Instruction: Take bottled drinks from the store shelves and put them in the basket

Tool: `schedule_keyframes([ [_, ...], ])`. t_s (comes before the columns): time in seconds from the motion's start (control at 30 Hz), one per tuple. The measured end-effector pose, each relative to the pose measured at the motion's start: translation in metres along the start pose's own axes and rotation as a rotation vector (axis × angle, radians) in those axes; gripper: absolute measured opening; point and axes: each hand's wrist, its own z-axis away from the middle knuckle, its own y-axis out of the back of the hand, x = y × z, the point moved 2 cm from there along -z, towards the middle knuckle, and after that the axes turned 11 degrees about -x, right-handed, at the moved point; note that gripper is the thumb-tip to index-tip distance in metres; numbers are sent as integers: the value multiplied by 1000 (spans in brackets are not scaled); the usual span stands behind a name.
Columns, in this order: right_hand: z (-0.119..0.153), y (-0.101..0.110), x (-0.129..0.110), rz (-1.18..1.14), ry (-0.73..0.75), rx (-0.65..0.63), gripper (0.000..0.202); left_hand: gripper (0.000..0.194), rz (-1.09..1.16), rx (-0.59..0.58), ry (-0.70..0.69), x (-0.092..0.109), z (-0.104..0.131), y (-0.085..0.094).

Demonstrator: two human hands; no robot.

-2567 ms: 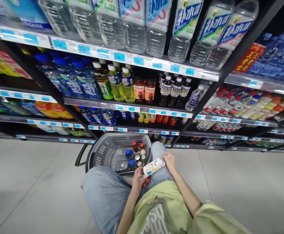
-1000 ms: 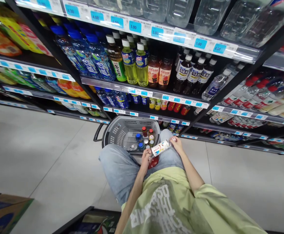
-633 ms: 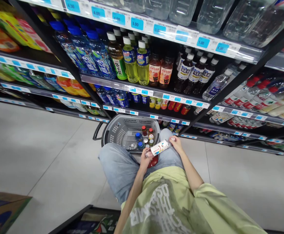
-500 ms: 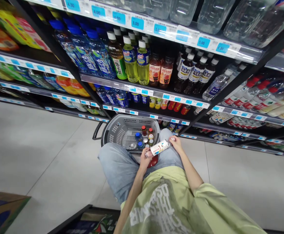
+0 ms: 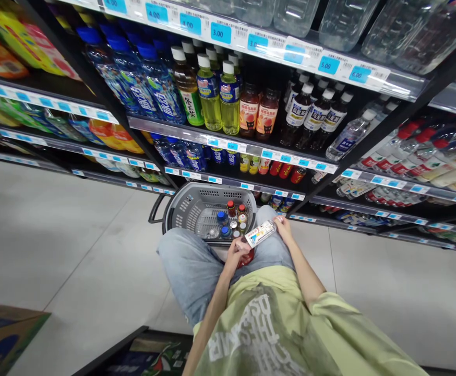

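Note:
A clear drink bottle with a white printed label point(image 5: 261, 234) lies slantwise above my lap, held between both hands. My left hand point(image 5: 236, 254) is closed around its lower left end. At the upper right end, my right hand point(image 5: 284, 230) grips it near the cap, which the fingers partly hide. Just beyond my knees stands a grey shopping basket point(image 5: 189, 209) with a black handle. Several bottles are in its right half, among them a blue-capped bottle point(image 5: 225, 231) and a red-capped bottle point(image 5: 231, 209). Something red point(image 5: 247, 258) shows beneath my left hand.
Shelves with price tags point(image 5: 220, 142) run across the front, stocked with bottled drinks such as yellow-green bottles point(image 5: 230, 102) and dark tea bottles point(image 5: 300, 112). A cardboard box point(image 5: 7, 339) is at the lower left. Behind me is a dark display case point(image 5: 150, 355).
The bottle has been rolled a little in my hands, so its label shows a different side. Both hands stay in nearly the same place.

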Motion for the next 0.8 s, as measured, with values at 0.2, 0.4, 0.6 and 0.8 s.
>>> schedule_keyframes([
  [0.2, 0, 4, 1, -75, -45, 37, 38, 69, -98, -112, 5, 15, 11, -11],
  [0.4, 2, 2, 1, -114, -35, 28, 31, 70, -240, -159, 80, 18, 13, -11],
  [0.6, 1, 4, 2, -103, -32, 37, 32, 62, -100, -40, 2, 13, 5, -7],
  [0.8, -1, 2, 1, -59, -35, 43, 31, 60, -148, 23, -297, 20, 7, -10],
])
